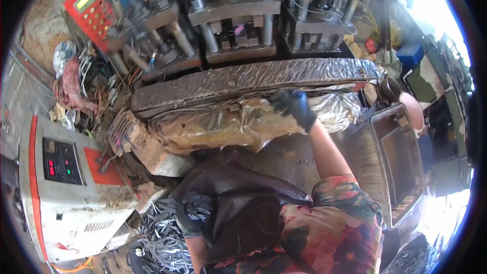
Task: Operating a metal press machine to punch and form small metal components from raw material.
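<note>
My right hand (pixel 297 109), in a black glove, hangs above the crumpled clear plastic sheet (pixel 213 128) that covers the front of a long bench. Its fingers are smeared by motion, and I cannot make out anything in them. My left hand (pixel 188 218), also in a dark glove, is low beside the dark apron (pixel 238 203) on my lap. Its fingers curl around a few thin grey strips (pixel 201 213). Next to it lies a heap of similar grey strips (pixel 165 238), metal by their look.
Several heavy presses (pixel 236 15) with steel columns stand behind a long plastic-wrapped ledge (pixel 253 78). At left are a white and red control cabinet (pixel 81 198) and a red keypad panel (pixel 89 12). A rectangular metal bin (pixel 378 162) stands at right, near a blue box (pixel 410 54).
</note>
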Motion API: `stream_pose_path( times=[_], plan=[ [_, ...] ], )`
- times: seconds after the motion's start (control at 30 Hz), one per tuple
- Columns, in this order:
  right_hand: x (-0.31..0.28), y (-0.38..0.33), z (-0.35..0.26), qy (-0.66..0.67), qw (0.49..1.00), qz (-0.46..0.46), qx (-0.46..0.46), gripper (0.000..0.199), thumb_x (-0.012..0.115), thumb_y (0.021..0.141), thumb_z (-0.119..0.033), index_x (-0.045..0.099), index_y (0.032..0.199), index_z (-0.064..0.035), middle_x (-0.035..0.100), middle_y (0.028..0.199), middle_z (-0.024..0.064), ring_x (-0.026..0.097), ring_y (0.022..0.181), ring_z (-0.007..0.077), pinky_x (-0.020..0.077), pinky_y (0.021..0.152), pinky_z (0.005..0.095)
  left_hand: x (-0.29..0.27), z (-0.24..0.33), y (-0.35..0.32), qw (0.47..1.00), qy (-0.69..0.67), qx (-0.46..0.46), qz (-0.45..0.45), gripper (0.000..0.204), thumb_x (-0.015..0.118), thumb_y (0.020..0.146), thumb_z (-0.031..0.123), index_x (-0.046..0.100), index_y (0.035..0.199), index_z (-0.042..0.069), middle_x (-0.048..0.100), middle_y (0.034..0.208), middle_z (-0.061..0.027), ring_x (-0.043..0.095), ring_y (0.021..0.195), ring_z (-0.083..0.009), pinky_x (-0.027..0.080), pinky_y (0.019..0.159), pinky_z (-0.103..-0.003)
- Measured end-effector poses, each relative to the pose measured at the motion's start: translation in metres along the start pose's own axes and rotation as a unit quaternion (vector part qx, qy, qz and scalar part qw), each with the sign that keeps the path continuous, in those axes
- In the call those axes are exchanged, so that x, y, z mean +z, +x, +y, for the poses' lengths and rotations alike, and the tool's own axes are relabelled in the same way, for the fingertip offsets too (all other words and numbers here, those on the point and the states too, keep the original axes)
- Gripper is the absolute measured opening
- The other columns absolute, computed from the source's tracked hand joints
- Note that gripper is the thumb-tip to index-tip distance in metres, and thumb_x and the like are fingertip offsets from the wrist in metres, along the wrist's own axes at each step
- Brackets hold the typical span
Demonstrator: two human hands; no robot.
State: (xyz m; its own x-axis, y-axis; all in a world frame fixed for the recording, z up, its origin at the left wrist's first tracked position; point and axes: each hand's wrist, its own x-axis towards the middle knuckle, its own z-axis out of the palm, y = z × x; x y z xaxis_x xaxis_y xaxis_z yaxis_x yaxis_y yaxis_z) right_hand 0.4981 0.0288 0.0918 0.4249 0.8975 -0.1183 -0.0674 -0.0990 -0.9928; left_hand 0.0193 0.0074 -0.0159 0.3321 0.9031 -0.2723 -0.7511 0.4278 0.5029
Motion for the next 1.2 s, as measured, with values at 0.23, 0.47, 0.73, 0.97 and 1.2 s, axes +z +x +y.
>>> stream_pose_path(
  times=[0.23, 0.47, 0.73, 0.97, 1.2],
  plan=[
    [-0.193, 0.123, -0.019, 0.329, 0.931, 0.146, -0.060, 0.037, 0.050, 0.096, -0.043, 0.058, 0.111, -0.0112, 0.061, 0.075, 0.0048, 0.057, 0.061, 0.0161, 0.0472, 0.052, 0.0272, 0.057, -0.008, 0.004, 0.998, -0.009, -0.047, 0.043, 0.016, 0.050, 0.094, 0.027, 0.052, 0.082, 0.017, 0.040, 0.063, 0.0039, 0.046, 0.067, -0.0152, 0.043, 0.075, -0.035],
    [-0.207, 0.171, -0.043, 0.232, 0.945, 0.230, 0.025, 0.041, 0.046, 0.096, -0.049, 0.055, 0.121, -0.0177, 0.056, 0.072, 0.0038, 0.049, 0.056, 0.0137, 0.0442, 0.050, 0.0257, 0.066, -0.014, 0.016, 0.992, 0.066, -0.010, 0.108, 0.021, 0.051, 0.096, 0.029, 0.054, 0.080, 0.016, 0.044, 0.060, 0.0041, 0.045, 0.058, -0.0103, 0.043, 0.061, -0.026],
    [-0.210, 0.181, -0.055, 0.201, 0.963, 0.179, 0.005, 0.031, 0.042, 0.098, -0.044, 0.055, 0.092, -0.0173, 0.060, 0.073, -0.0030, 0.046, 0.051, 0.0052, 0.0356, 0.040, 0.0179, 0.083, -0.019, 0.030, 0.993, 0.047, -0.047, 0.096, 0.019, 0.055, 0.092, 0.031, 0.054, 0.078, 0.018, 0.043, 0.063, 0.0041, 0.046, 0.066, -0.0128, 0.043, 0.070, -0.030],
    [-0.205, 0.197, -0.065, 0.390, 0.907, 0.125, -0.102, 0.021, 0.048, 0.097, -0.037, 0.056, 0.092, -0.0180, 0.058, 0.070, -0.0056, 0.040, 0.044, 0.0005, 0.0246, 0.029, 0.0140, 0.100, -0.022, 0.029, 0.995, 0.035, -0.056, 0.074, 0.014, 0.053, 0.092, 0.027, 0.054, 0.082, 0.018, 0.045, 0.067, 0.0046, 0.048, 0.067, -0.0121, 0.043, 0.069, -0.029],
    [-0.204, 0.144, -0.020, 0.478, 0.859, 0.095, -0.155, 0.027, 0.049, 0.095, -0.045, 0.057, 0.093, -0.0195, 0.053, 0.064, -0.0057, 0.038, 0.039, 0.0032, 0.0271, 0.030, 0.0156, 0.058, -0.025, 0.043, 0.995, 0.002, -0.099, -0.030, 0.013, 0.053, 0.094, 0.024, 0.057, 0.088, 0.012, 0.051, 0.067, 0.0011, 0.053, 0.070, -0.0124, 0.045, 0.070, -0.027]
  ],
)
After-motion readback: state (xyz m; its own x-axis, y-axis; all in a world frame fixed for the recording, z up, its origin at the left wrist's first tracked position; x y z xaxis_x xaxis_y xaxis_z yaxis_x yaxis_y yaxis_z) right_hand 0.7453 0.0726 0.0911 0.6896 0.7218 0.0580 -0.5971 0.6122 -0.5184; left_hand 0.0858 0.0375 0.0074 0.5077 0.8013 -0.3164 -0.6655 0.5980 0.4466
